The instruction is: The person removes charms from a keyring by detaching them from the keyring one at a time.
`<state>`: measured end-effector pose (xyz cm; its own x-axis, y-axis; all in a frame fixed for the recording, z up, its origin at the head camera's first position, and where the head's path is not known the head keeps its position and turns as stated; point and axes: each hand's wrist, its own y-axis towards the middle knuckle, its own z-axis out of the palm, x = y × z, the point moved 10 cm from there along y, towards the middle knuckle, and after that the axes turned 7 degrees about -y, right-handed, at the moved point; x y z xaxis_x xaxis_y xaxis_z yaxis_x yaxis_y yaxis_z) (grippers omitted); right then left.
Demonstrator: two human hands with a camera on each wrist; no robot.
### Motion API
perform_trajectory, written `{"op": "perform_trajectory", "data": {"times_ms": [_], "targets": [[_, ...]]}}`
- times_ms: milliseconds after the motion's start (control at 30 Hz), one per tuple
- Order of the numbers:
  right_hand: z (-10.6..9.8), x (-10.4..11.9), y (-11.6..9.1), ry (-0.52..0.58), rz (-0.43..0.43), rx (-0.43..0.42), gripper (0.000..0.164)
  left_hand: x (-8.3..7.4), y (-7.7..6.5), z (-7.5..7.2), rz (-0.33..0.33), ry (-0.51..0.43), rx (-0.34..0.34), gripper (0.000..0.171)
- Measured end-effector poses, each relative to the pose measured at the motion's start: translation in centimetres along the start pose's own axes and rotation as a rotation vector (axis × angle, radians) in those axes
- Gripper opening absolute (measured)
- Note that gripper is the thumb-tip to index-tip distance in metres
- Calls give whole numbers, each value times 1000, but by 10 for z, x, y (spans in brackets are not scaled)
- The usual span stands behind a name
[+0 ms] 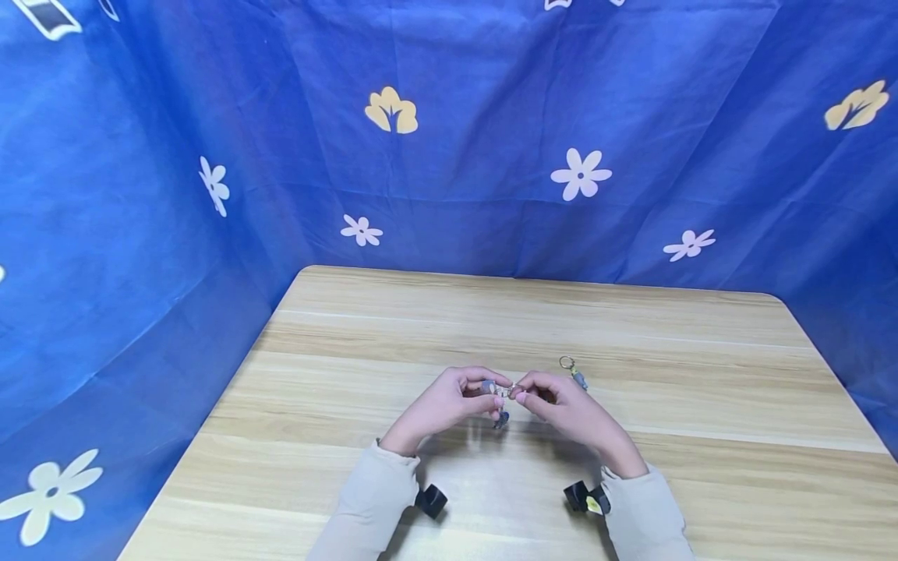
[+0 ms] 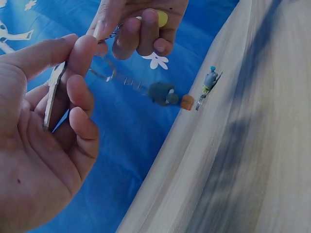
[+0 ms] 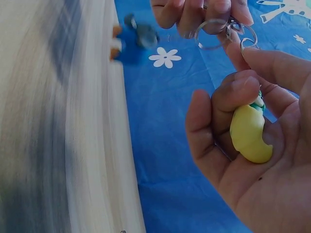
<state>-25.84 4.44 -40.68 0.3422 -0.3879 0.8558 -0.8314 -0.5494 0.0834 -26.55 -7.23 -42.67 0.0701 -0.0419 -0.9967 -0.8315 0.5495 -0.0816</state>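
Note:
Over the table, my left hand pinches a metal key ring at its fingertips. A flat silver key lies along the inside of its fingers. From that ring a grey-blue figure charm with orange feet dangles by a short chain. My right hand, fingertips meeting the left's, pinches a smaller ring between thumb and forefinger. A yellow charm with a green band rests against its curled fingers. Fingers partly hide where the rings meet.
Another keychain, with a blue-grey and yellow figure, lies on the wooden table just beyond my right hand. Blue patterned cloth hangs behind the table and along its sides.

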Motion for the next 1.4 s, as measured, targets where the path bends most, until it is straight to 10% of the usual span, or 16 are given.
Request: {"op": "perform_trajectory", "data": {"times_ms": [1167,1400], "targets": [[-1,5,-1,-44,-6,-21,13,2,1,2,-5,146,-3,16],[-1,5,0,-51,-14,-27,13,-3,3,0,53,292,-31,9]]}}
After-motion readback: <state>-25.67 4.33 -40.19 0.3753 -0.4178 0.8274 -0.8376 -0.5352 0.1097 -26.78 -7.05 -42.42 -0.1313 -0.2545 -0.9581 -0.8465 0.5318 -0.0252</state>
